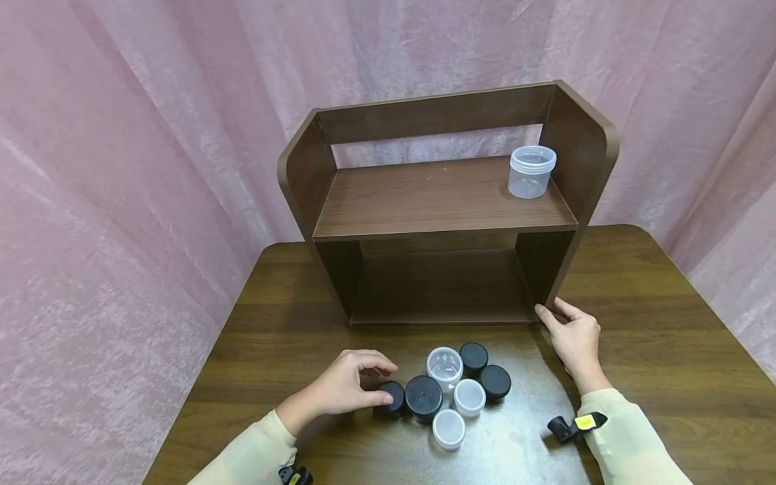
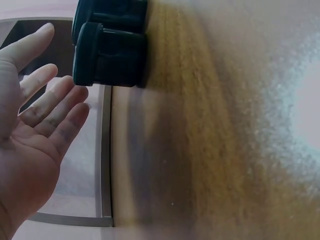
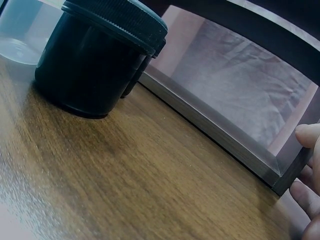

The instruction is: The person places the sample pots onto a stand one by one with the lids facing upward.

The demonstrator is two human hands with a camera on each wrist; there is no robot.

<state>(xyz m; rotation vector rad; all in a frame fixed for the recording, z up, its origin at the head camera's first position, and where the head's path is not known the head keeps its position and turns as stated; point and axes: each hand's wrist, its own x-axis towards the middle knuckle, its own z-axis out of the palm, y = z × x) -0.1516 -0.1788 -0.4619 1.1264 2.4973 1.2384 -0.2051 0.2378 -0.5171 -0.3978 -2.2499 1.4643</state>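
Note:
My left hand [image 1: 348, 384] reaches to a small black jar [image 1: 393, 397] at the left end of a group of jars, its thumb overlapping the lid in the head view. In the left wrist view the left hand's fingers [image 2: 67, 117] are loosely spread, with two black jars [image 2: 117, 57] beside their tips. My right hand [image 1: 576, 340] grips the lower front right corner of a brown two-tier shelf [image 1: 442, 232], thumb on one side of the side panel and fingers on the other. That panel [image 3: 297, 167] shows between them in the right wrist view.
Beside the small jar stand a larger black jar [image 1: 424, 399], two more black jars [image 1: 495, 384] and three clear jars [image 1: 448, 430]. A clear lidded jar [image 1: 531, 176] sits at the right of the upper shelf. Pink curtains [image 1: 151, 168] hang behind the wooden table [image 1: 655, 323].

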